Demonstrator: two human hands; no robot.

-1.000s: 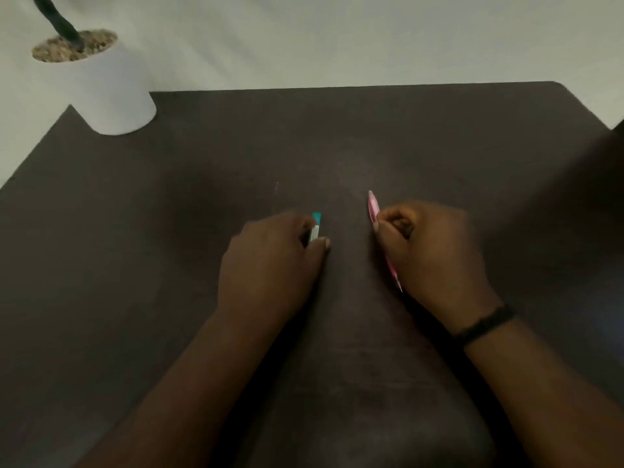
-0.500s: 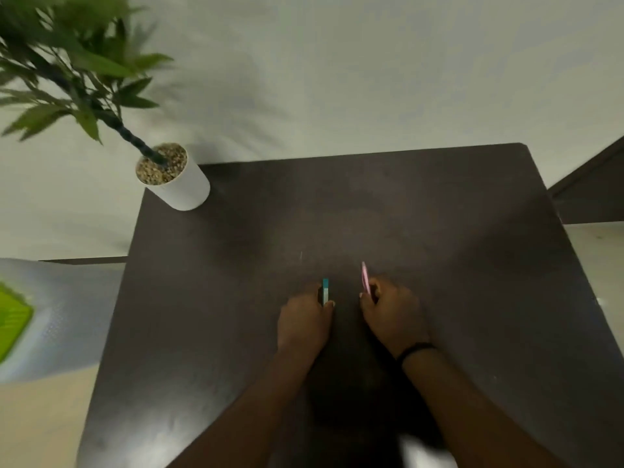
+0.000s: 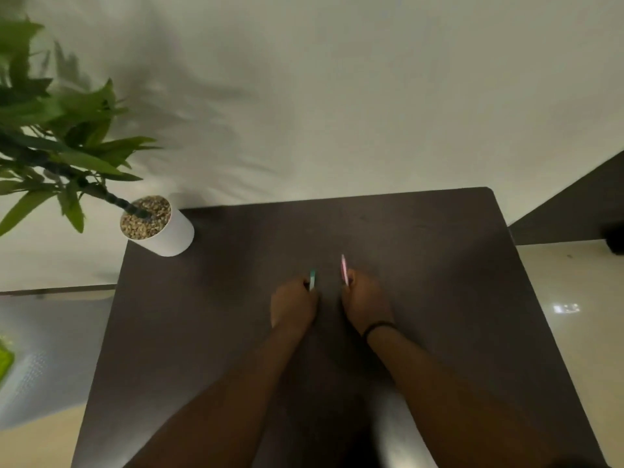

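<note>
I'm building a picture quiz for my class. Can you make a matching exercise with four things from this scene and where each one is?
Things:
1 teal pen
2 pink pen
3 white pot
4 black band

Places:
A far left corner of the table
B round the wrist of the right hand
C held in the left hand
D held in the right hand

Pairs: 1-C; 2-D; 3-A; 4-B

Left hand (image 3: pixel 293 304), right hand (image 3: pixel 366 304) bare; black band (image 3: pixel 380 326) on right wrist

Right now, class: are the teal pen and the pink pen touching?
Apart. The head view shows a strip of dark table between the teal pen and the pink pen.
</note>
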